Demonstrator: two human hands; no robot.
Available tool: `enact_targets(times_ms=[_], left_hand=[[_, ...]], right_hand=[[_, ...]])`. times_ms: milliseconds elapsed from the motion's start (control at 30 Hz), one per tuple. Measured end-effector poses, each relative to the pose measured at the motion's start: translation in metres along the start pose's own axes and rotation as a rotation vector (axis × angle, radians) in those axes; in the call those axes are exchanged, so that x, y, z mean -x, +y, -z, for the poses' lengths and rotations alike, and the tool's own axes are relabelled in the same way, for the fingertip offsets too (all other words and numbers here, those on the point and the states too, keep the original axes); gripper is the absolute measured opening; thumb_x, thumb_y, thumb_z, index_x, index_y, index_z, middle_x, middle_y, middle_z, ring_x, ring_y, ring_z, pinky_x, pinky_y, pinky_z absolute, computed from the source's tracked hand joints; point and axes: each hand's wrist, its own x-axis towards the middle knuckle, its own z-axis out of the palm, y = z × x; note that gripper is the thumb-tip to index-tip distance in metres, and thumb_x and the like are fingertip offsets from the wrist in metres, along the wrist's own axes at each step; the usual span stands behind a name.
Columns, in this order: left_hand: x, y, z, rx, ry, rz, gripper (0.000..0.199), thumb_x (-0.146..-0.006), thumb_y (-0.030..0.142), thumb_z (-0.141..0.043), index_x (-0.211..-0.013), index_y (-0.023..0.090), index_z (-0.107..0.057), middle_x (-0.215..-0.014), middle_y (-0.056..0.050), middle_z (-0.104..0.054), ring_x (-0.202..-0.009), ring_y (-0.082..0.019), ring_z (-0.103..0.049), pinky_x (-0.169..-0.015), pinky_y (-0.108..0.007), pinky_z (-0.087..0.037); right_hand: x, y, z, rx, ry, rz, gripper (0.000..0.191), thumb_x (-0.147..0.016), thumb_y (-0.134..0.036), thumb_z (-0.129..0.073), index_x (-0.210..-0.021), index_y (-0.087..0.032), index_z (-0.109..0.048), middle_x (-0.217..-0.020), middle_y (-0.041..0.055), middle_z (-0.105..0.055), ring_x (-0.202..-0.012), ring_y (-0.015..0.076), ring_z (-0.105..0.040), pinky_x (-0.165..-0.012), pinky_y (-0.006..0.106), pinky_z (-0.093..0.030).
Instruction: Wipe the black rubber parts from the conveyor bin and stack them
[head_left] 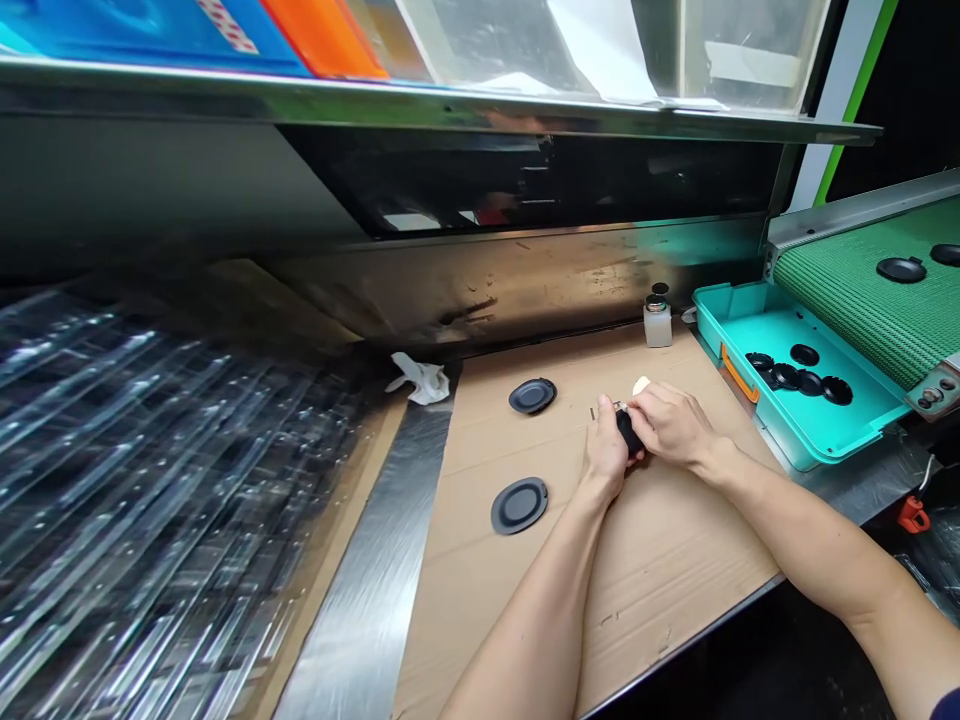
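My left hand [606, 450] is closed on a black round plastic part [628, 430], holding it above the cardboard sheet. My right hand [675, 425] is closed at the same part, fingertips against its upper edge. A small cream-coloured tip [641, 385] sticks out above the right fingers; the rest of that item is hidden, so its kind is unclear. To the left lie two dark round plastic parts on the cardboard: an upper disc [532, 396] and a lower disc [519, 505], both with a raised ring.
Cardboard [675, 560] covers the metal bench. A turquoise bin [847, 435] with several black parts stands right, below a green conveyor [847, 290] carrying two more. A small bottle [658, 325] is at the back, a crumpled white glove [421, 380] at left, near blurred clear trays [165, 500].
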Motion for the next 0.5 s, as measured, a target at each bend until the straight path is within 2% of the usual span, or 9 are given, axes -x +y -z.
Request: enact_targets(times_ms=[133,367,500], left_hand=[[-0.0027,0.0011,0.0079,-0.178,0.038,-0.05,0.068,-0.093,0.077,-0.039,-0.058,0.021,-0.058,-0.043,-0.006,-0.054,-0.035,-0.017,-0.05,-0.036,-0.028,-0.034],[-0.0024,0.0041,0.0075,-0.182,0.047,-0.014,0.063,-0.099,0.063,-0.043,-0.054,0.021,-0.057,-0.042,-0.007,-0.054,-0.034,-0.018,-0.051,-0.036,-0.029,-0.032],[0.0004,0.0081,0.005,-0.213,0.036,0.017,0.063,-0.101,0.058,-0.042,-0.052,0.021,-0.057,-0.039,-0.007,-0.053,-0.032,-0.017,-0.047,-0.035,-0.028,-0.029]], right_hand=[[-0.0006,0.0017,0.0042,0.126,-0.114,0.009,0.02,-0.102,-0.021,-0.049,-0.094,-0.017,-0.067,-0.098,0.0102,-0.068,-0.094,0.0223,-0.06,-0.084,0.032,-0.047],[-0.0015,0.0036,0.0021,0.105,-0.131,0.052,0.022,-0.104,-0.022,-0.048,-0.094,-0.017,-0.067,-0.099,0.0102,-0.067,-0.097,0.0219,-0.059,-0.088,0.032,-0.047],[-0.0019,0.0053,0.0026,0.137,-0.189,0.011,0.02,-0.102,-0.021,-0.05,-0.096,-0.016,-0.068,-0.099,0.0111,-0.068,-0.096,0.0225,-0.061,-0.084,0.032,-0.047]])
